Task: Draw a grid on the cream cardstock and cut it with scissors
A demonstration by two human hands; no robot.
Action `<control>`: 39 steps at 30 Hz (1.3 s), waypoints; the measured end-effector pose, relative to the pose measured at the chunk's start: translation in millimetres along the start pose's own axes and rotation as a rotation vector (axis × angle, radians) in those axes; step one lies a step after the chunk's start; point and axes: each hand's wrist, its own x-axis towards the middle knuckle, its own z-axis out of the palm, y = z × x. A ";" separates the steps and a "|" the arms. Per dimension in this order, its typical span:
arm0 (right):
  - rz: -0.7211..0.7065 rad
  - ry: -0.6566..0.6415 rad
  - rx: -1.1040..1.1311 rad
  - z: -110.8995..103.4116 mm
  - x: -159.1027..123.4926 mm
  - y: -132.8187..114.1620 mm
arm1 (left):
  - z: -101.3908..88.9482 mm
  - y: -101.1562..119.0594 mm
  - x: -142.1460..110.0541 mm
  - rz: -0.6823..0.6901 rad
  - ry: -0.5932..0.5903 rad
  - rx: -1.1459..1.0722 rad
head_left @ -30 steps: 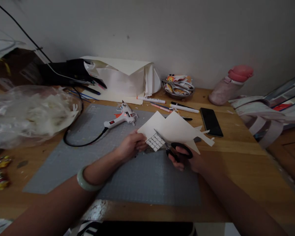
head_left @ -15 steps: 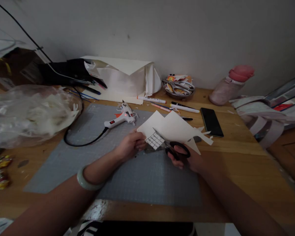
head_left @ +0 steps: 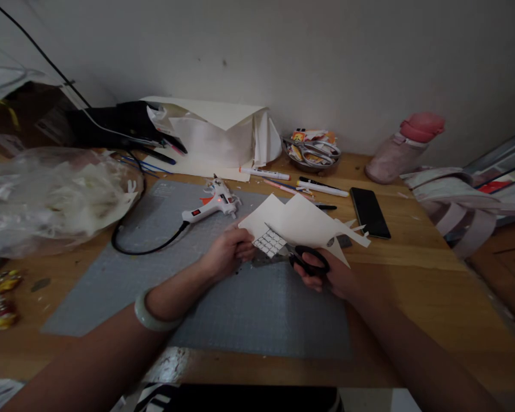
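Observation:
My left hand [head_left: 227, 252] pinches the left edge of a cream sheet of paper [head_left: 306, 220] above the cutting mat. A patch with a black brick-like grid [head_left: 269, 243] is drawn on the sheet beside my fingers. My right hand [head_left: 324, 272] is wrapped round the black handles of a pair of scissors [head_left: 311, 260]. Their blades lie along the upper right side of the grid patch, partly hidden by paper. The sheet's right end has a cut-out hole and thin strips hanging off it.
A white hot glue gun [head_left: 212, 207] rests on the grey cutting mat [head_left: 154, 292], its black cord curving left. Behind lie markers [head_left: 324, 187] and a bowl of scraps and scissors [head_left: 311, 160]. A phone [head_left: 369, 213], a pink-capped bottle [head_left: 397, 154] and a plastic bag [head_left: 60, 200] surround the mat.
The scissor handles have come closer together as my right hand closed. The paper has shifted very slightly. My left hand keeps its hold in nearly the same place.

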 end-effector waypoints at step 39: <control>-0.094 -0.012 0.041 0.6 -1.8 2.8 | 2.2 -6.0 5.9 0.158 0.244 0.252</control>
